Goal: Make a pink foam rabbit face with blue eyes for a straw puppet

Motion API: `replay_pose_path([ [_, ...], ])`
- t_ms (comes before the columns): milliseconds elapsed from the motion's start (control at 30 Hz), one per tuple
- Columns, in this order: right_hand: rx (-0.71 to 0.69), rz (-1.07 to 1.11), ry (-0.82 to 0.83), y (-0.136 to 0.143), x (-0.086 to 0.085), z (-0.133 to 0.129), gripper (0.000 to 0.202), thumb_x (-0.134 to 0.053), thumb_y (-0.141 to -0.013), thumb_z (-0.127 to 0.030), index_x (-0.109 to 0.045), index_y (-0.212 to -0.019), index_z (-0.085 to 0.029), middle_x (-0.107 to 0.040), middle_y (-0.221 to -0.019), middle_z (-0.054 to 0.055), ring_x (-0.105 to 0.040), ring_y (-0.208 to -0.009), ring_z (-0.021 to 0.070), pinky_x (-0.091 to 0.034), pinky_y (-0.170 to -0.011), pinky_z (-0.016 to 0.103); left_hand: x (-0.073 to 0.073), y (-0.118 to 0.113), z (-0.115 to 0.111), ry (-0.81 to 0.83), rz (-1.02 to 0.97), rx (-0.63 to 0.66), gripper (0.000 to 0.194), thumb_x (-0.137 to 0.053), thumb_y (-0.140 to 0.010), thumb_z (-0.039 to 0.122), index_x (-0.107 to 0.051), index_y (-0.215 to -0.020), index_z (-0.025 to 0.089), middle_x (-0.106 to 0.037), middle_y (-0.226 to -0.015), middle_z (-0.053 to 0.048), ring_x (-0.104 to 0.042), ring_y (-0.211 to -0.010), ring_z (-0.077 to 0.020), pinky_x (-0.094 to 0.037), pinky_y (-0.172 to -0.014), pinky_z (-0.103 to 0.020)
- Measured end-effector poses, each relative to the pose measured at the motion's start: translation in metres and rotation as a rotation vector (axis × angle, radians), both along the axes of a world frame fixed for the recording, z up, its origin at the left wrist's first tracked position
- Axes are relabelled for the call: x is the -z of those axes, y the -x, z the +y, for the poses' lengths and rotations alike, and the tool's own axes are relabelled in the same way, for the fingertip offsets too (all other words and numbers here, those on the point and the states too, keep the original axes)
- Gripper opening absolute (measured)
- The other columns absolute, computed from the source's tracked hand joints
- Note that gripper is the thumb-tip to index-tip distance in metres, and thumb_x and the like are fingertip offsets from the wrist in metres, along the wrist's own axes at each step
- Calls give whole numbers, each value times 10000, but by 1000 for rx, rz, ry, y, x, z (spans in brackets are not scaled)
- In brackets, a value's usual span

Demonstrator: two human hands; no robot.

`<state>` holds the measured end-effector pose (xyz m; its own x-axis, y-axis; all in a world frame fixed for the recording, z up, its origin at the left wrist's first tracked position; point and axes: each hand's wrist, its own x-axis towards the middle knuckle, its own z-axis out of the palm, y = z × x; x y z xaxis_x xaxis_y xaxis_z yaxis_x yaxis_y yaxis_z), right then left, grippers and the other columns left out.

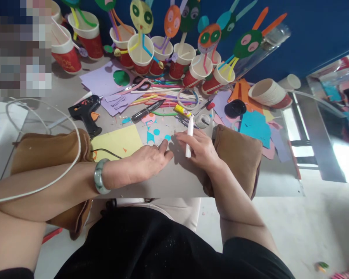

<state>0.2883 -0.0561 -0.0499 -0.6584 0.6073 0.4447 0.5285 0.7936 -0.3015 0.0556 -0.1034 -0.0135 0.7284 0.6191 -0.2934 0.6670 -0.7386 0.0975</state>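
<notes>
Your right hand [202, 149] has its grip closed around the white pen [189, 137], tip up, seemingly so it clears the surface [174, 178]. Your left hand [144, 161], loosely open and apparently empty, reaches beside that grip, fingertips by the blue dot [167, 137], perhaps to steady it.

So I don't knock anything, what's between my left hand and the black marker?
In the head view, between the left hand and black marker lie blue paper circles, a blue scrap, a pinkish paper piece and the edge of the yellow sheet.
</notes>
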Motion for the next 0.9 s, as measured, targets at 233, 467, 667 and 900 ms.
replay_pose_path([
  [233, 152, 451, 299, 10, -4, -14, 345, -490, -1096, -443, -658, -1358, -295, -805, -892, 21, -691, -582, 156, -593, -594, 321, -12, -4, 3, 95, 56, 13, 433, -408, -982, 23, -572, -1379, 73, -350, -1665, -366, -785, -994, -314, -625, -753, -414],
  [467, 256, 397, 344, 22, 3, -17, 253, -597, -1030, -407, -751, -1082, -213, -791, -832, 32, -680, -555, 140, -607, -638, 314, -10, -4, 1, 67, 37, 1, 428, -350, -1030, 63, -563, -1401, 81, -393, -1643, -361, -789, -971, -280, -624, -762, -390],
  [667, 318, 362, 350, 25, 12, -17, 166, -644, -987, -379, -700, -977, -222, -808, -801, 28, -752, -647, 182, -628, -709, 348, -7, -4, -1, 67, 35, -20, 462, -316, -1024, 40, -567, -1408, 87, -458, -1587, -362, -788, -964, -270, -606, -734, -361],
  [900, 322, 416, 438, 30, 15, -15, 195, -599, -1027, -425, -641, -1044, -235, -803, -793, 19, -703, -534, 168, -575, -565, 335, -2, -7, -3, 53, -18, -36, 529, -284, -1021, 31, -509, -1497, 84, -389, -1623, -392, -795, -966, -295, -627, -738, -401],
])
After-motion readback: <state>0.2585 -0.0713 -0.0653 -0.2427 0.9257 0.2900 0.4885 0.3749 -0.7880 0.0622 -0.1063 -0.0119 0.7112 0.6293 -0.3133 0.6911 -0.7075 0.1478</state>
